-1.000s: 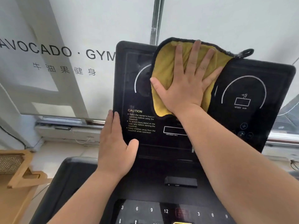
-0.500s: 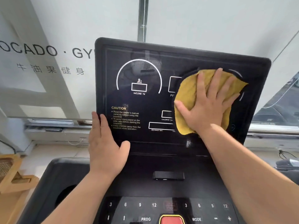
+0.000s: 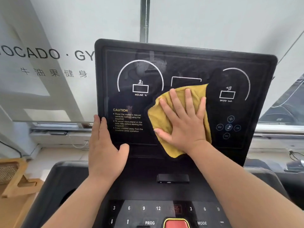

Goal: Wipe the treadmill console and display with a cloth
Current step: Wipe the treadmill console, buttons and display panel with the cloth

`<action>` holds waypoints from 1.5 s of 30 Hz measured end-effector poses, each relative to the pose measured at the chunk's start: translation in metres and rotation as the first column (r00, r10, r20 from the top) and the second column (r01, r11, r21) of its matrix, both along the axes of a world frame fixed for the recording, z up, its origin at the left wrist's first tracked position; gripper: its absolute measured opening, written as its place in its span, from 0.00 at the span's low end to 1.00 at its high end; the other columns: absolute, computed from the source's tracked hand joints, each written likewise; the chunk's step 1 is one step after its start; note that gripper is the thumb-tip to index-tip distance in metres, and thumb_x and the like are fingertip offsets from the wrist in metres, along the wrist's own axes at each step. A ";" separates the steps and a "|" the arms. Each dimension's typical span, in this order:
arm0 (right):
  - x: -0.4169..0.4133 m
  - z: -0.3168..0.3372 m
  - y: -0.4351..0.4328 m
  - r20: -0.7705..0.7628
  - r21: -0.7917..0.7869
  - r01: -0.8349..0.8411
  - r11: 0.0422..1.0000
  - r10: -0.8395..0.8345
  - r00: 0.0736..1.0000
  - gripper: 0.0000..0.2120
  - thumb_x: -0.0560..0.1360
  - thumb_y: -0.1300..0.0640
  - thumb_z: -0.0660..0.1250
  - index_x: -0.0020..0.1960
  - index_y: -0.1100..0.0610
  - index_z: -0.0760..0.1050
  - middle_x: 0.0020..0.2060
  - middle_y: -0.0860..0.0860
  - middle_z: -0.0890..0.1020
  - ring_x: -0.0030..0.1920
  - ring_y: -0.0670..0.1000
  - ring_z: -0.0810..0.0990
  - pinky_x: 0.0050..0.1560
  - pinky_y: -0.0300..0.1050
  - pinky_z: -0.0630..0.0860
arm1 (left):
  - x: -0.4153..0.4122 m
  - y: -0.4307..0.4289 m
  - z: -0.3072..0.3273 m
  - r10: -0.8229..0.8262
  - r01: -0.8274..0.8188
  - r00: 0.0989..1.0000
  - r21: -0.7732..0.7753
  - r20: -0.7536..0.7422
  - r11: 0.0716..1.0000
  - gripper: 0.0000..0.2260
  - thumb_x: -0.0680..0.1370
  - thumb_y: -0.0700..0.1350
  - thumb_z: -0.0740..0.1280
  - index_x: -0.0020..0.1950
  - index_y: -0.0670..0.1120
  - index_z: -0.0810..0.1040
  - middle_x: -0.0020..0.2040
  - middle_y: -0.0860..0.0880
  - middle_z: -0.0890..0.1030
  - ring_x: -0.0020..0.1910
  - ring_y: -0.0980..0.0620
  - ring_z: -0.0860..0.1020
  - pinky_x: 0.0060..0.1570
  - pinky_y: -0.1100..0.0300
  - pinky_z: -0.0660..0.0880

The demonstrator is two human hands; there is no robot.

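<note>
The black treadmill display (image 3: 184,63) stands tilted in front of me, with incline and speed dials and a yellow caution text. My right hand (image 3: 184,122) presses a yellow cloth (image 3: 158,116) flat against the lower middle of the display, fingers spread and straight. My left hand (image 3: 105,145) rests flat on the display's lower left edge, thumb out to the right. Below lies the console (image 3: 158,209) with number keys, PROG and MODE labels and a red stop button (image 3: 176,223).
A small black clip or slot (image 3: 172,178) sits on the console between display and keys. Behind is a white wall with gym lettering (image 3: 46,54) and a metal post (image 3: 144,18). Wooden furniture (image 3: 14,181) stands at the lower left.
My right hand has slid the cloth from the display's top middle down to the right, then back left to the lower middle. My left hand has stayed on the lower left edge.
</note>
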State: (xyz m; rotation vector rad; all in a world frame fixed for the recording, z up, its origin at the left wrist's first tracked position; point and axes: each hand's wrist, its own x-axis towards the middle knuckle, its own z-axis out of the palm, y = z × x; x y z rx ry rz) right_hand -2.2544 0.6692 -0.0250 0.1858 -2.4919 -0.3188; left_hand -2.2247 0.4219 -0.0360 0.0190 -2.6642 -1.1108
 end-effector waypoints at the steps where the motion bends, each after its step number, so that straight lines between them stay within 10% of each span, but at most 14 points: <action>1: -0.002 0.009 0.012 -0.012 -0.057 0.075 0.996 -0.075 0.997 0.46 0.74 0.23 0.56 0.84 0.45 0.49 0.84 0.54 0.48 0.82 0.67 0.45 0.74 0.80 0.43 | 0.000 -0.001 0.000 -0.007 0.007 1.000 0.003 0.004 1.000 0.42 0.73 0.41 0.71 0.82 0.46 0.52 0.83 0.54 0.47 0.81 0.56 0.47 0.75 0.62 0.47; 6: -0.045 0.093 0.014 0.013 -0.422 0.364 0.830 -0.396 0.918 0.48 0.74 0.21 0.47 0.84 0.47 0.37 0.83 0.59 0.40 0.81 0.70 0.38 0.73 0.81 0.42 | 0.001 -0.007 0.002 -0.045 0.044 0.999 0.025 0.019 0.999 0.42 0.74 0.42 0.70 0.82 0.50 0.50 0.82 0.59 0.45 0.81 0.57 0.47 0.73 0.62 0.50; 16: -0.059 0.075 -0.058 -0.073 -0.128 0.083 0.988 -0.093 0.993 0.40 0.78 0.26 0.49 0.84 0.43 0.45 0.84 0.55 0.46 0.82 0.69 0.42 0.75 0.77 0.42 | -0.001 -0.008 -0.004 -0.011 0.012 1.000 0.036 -0.029 0.999 0.42 0.72 0.39 0.71 0.82 0.48 0.52 0.82 0.55 0.49 0.81 0.55 0.50 0.74 0.60 0.51; 26: -0.049 0.089 -0.005 -0.016 -0.551 0.377 0.745 -0.461 0.887 0.48 0.74 0.22 0.47 0.84 0.46 0.40 0.83 0.62 0.41 0.80 0.73 0.39 0.73 0.80 0.42 | -0.003 0.001 0.002 0.008 -0.007 1.000 0.060 -0.013 0.998 0.43 0.74 0.40 0.68 0.82 0.47 0.47 0.83 0.52 0.47 0.81 0.57 0.44 0.79 0.55 0.44; 37: -0.048 0.055 -0.061 -0.067 -0.014 -0.082 0.996 0.081 0.994 0.41 0.77 0.26 0.54 0.84 0.43 0.52 0.84 0.51 0.51 0.83 0.64 0.46 0.78 0.73 0.43 | -0.008 0.002 -0.008 0.065 -0.057 0.993 0.082 -0.099 0.995 0.41 0.72 0.35 0.69 0.81 0.44 0.54 0.82 0.46 0.55 0.80 0.51 0.52 0.77 0.57 0.48; 45: -0.015 0.045 0.045 -0.041 -0.452 0.332 0.828 -0.391 0.920 0.46 0.75 0.24 0.52 0.85 0.46 0.47 0.84 0.57 0.47 0.81 0.70 0.44 0.75 0.78 0.45 | -0.006 -0.013 -0.011 -0.015 0.017 0.999 0.077 -0.037 0.997 0.40 0.74 0.36 0.67 0.82 0.47 0.50 0.83 0.52 0.52 0.80 0.59 0.48 0.78 0.59 0.46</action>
